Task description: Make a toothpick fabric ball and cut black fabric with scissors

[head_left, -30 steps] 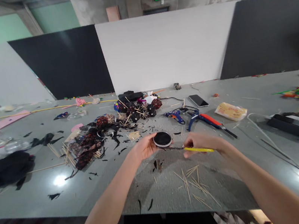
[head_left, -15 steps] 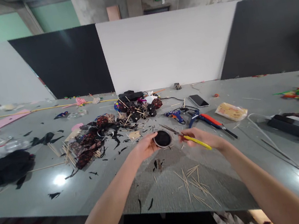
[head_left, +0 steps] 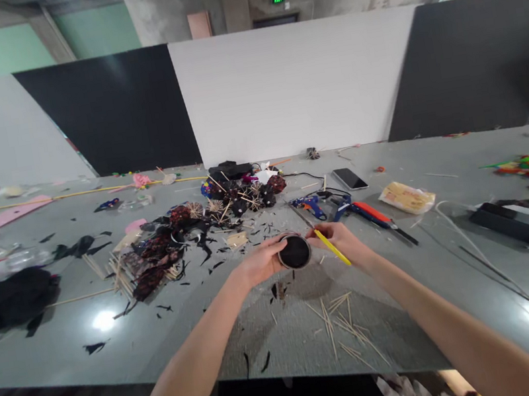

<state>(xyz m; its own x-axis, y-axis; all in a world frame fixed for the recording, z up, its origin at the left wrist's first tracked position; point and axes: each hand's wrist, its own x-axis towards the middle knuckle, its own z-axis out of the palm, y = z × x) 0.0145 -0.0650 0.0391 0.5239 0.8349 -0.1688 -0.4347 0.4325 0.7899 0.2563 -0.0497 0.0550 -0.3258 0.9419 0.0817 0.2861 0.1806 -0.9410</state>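
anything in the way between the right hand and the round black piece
Nothing visible: the right hand, holding the yellow tool, is close beside the round black piece, though whether they touch is unclear. The left hand holds the opposite edge.

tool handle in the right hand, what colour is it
The handle is bright yellow, seen best in the head view.
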